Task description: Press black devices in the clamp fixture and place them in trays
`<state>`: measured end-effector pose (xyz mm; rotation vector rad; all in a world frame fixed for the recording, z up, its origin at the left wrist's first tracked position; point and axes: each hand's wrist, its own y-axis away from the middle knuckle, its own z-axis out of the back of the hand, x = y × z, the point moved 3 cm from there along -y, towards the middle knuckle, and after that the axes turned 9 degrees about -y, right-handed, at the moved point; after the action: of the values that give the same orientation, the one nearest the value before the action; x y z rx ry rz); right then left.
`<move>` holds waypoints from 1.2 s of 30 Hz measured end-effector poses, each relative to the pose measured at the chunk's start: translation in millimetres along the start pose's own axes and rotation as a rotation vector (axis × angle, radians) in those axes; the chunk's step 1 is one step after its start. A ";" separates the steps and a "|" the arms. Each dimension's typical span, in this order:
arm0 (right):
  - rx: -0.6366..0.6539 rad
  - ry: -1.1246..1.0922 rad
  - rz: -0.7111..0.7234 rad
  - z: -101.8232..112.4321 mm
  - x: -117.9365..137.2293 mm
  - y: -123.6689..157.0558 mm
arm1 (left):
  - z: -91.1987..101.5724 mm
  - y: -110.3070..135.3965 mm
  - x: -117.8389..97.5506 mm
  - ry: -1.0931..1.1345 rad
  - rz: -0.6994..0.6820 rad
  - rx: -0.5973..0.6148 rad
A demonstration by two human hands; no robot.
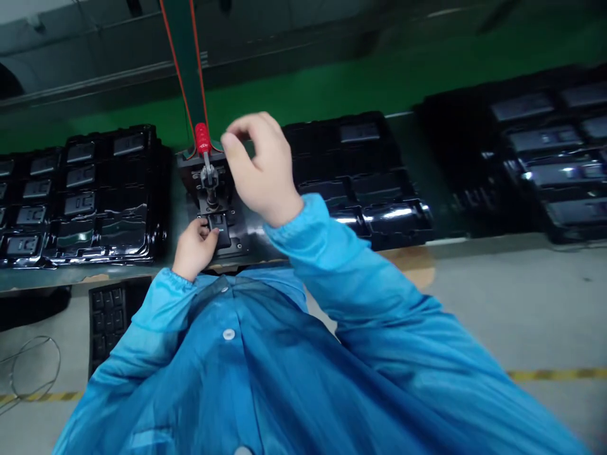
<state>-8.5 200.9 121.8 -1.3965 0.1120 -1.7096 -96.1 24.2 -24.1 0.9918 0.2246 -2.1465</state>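
Black and flat, a small case (222, 237) lies in a dark metal fixture (239, 245) under the left thumb, its long axis running away from the wearer's body toward the clamp (208, 177) beyond the fingertips. Pale lettering shows beside the thumb; which end is the case's front cannot be told. The thumb of the left hand (193, 249) touches the case's face, and the other fingers bend at its left edge; whether they grip it or only steady it is unclear. Past those fingers rises the clamp's red handle (202, 138). Just right of the handle, the blurred right hand (266, 169) hangs raised, fingers loosely curled around a gap, nothing visible in them; contact with the handle cannot be made out. Left of the left fingers, a glossy black tray (124, 237) bears similar dark pieces (79, 202). Beyond the right wrist sits another black tray (379, 186), a piece (360, 132) in its far row. Blue sleeves (332, 265) cover both arms.
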 end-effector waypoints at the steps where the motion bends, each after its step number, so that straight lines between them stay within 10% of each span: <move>1: -0.058 -0.027 0.032 5.7 2.4 16.9 | -0.2 -4.9 -1.8 0.009 0.003 0.024; 6: -0.109 -0.246 0.001 23.2 6.0 102.4 | 4.1 -11.2 -5.2 0.090 0.035 0.035; 14: 0.076 -0.507 -0.602 3.1 -29.1 187.7 | 9.7 48.6 -18.1 0.480 0.056 0.124; 22: 0.112 -0.794 -0.819 -6.3 -30.3 192.5 | 1.1 82.2 -32.2 0.645 0.018 0.216; 36: 0.181 -0.919 -0.840 37.3 -31.7 184.9 | -17.3 66.9 -58.3 0.551 -0.032 0.352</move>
<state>126.1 129.2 6.4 -2.0965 -1.2477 -1.4192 -15.0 17.1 15.3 1.7881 0.1229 -1.9325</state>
